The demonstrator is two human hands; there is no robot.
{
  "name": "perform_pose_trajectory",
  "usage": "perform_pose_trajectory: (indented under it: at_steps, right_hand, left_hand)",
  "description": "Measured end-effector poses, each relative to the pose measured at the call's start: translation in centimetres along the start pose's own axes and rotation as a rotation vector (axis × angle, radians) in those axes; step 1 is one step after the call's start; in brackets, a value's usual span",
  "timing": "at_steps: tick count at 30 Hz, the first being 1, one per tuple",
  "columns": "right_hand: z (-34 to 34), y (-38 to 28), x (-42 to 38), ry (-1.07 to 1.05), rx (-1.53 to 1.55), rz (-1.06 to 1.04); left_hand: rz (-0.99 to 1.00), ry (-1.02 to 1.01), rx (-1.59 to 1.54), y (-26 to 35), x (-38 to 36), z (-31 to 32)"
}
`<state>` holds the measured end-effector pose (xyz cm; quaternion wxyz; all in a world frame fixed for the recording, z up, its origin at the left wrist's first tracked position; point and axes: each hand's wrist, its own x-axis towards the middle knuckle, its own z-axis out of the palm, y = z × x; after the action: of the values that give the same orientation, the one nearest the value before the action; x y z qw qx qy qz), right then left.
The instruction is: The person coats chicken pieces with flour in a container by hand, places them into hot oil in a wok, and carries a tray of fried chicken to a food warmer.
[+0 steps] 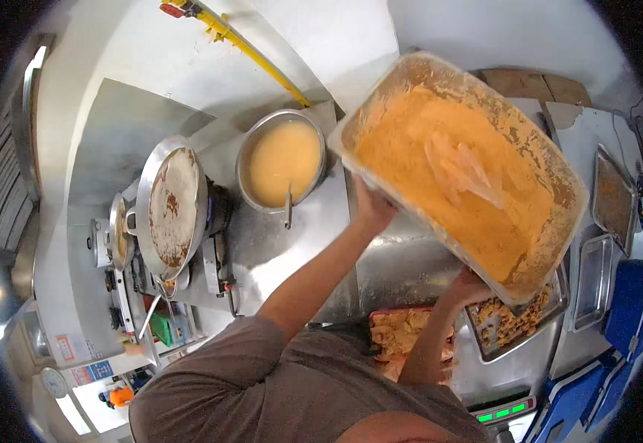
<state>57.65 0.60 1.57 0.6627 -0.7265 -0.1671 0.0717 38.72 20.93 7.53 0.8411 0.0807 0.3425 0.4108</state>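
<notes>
The left hand [373,208] and right hand [470,288] both grip the plastic bin [568,199], mostly hidden beneath its lower-left side, fingers too covered to make out. The left arm reaches diagonally up from the lower middle of the frame; the right arm is steeper, its hand near the bin's bottom corner. The bin hangs slanted at upper right, holding orange powder [402,133] and a pale, filmy piece [460,168]. Below the right hand's side lies a tray of brown crumbs [512,325]; at upper centre, a bowl of yellowish liquid [284,159] stands on the tabletop [258,247].
</notes>
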Motion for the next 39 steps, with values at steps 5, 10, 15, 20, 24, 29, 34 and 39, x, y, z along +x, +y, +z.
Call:
perform_pose_trajectory:
  at_steps: [5,10,15,20,24,29,34,39]
  right_hand:
    - [-0.8,-5.7,2.0,0.195,0.777,0.478]
    - [-5.7,2.0,4.6,-0.135,-0.158,-0.040]
    - [-8.8,6.5,10.0,-0.255,-0.323,-0.048]
    - [-6.5,-2.1,8.8,-0.149,0.581,0.386]
    - [-7.2,3.2,13.8,-0.204,0.766,0.527]
    - [-7.7,3.7,12.6,-0.137,0.894,0.396]
    - [-8.3,8.7,7.2,-0.044,0.607,0.620]
    - [-8.3,4.5,-10.4,-0.530,0.333,0.630]
  left_hand:
    - [0.006,0.112,-0.106,-3.2,-3.0,0.4]
    - [0.022,0.145,-0.139,-7.1,-6.3,0.1]
    - [0.042,0.085,-0.212,-10.5,-8.6,1.0]
    - [0.130,0.029,-0.304,-13.1,-9.4,1.1]
    - [0.209,0.045,-0.330,-15.3,-7.3,-0.3]
    - [-0.216,0.101,-0.192,-14.4,-10.6,-2.2]
    - [-0.389,-0.158,0.421,-11.1,-21.5,-7.0]
    - [-0.330,-0.196,0.792,-4.7,-35.7,-17.1]
